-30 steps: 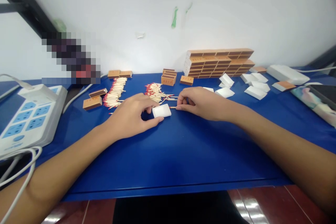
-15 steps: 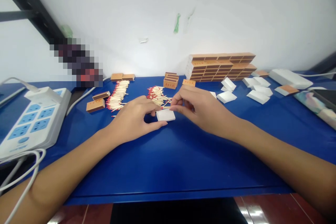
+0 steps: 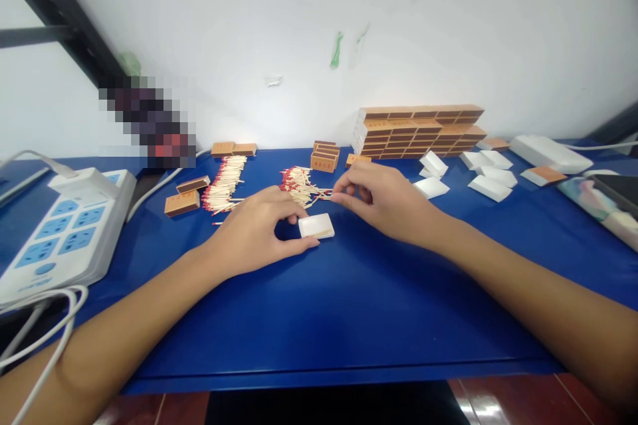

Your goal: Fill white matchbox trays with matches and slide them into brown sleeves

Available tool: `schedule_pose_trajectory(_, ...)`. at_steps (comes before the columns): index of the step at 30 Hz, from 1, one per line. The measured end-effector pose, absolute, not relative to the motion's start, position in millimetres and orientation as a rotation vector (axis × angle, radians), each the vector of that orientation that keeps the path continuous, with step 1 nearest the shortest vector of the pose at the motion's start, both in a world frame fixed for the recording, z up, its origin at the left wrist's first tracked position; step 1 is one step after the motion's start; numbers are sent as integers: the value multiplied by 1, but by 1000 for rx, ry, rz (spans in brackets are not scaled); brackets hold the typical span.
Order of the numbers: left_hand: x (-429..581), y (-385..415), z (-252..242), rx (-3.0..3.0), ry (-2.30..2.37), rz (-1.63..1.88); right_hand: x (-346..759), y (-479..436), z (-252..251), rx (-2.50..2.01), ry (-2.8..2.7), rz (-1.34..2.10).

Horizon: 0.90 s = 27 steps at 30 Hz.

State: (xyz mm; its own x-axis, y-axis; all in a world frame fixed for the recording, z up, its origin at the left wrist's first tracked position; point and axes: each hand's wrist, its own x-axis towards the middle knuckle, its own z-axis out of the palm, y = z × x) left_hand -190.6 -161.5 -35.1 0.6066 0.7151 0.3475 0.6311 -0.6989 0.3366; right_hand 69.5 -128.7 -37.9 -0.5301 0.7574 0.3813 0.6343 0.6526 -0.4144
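Observation:
My left hand (image 3: pixel 264 229) grips a small white matchbox tray (image 3: pixel 310 224) at its left end, thumb along the near side and fingers at the far corner. A single pale matchstick (image 3: pixel 321 234) lies inside the tray along its near wall. Just beyond it, my right hand (image 3: pixel 381 202) is closed in a pinch on the end of a matchstick at the right edge of a loose pile of red-tipped matchsticks (image 3: pixel 298 187). Its other fingers are curled in. A second heap of matchsticks (image 3: pixel 224 182) lies farther left, beyond my left hand.
Stacked matchboxes (image 3: pixel 419 133) stand against the wall. Loose white trays (image 3: pixel 491 187) lie at right, near a white device (image 3: pixel 551 153). Several upright boxes (image 3: pixel 325 158) stand behind the matches. A power strip (image 3: pixel 74 232) with cables occupies the left of the blue table (image 3: pixel 349 319).
My right hand has moved from the tray's far edge up and slightly right to the match pile. A matchstick now lies in the tray. My left hand keeps its hold.

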Motion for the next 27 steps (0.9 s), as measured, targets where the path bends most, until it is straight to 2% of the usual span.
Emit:
schedule_pose_trajectory(9, -190, -163, -36, 2649, 1152, 620, 78, -114, -47, -1284, -2427, 368)
schedule_pose_trajectory(27, -190, -161, -32, 2630, 1142, 628, 67, -114, -56, -1248, -2398, 342)
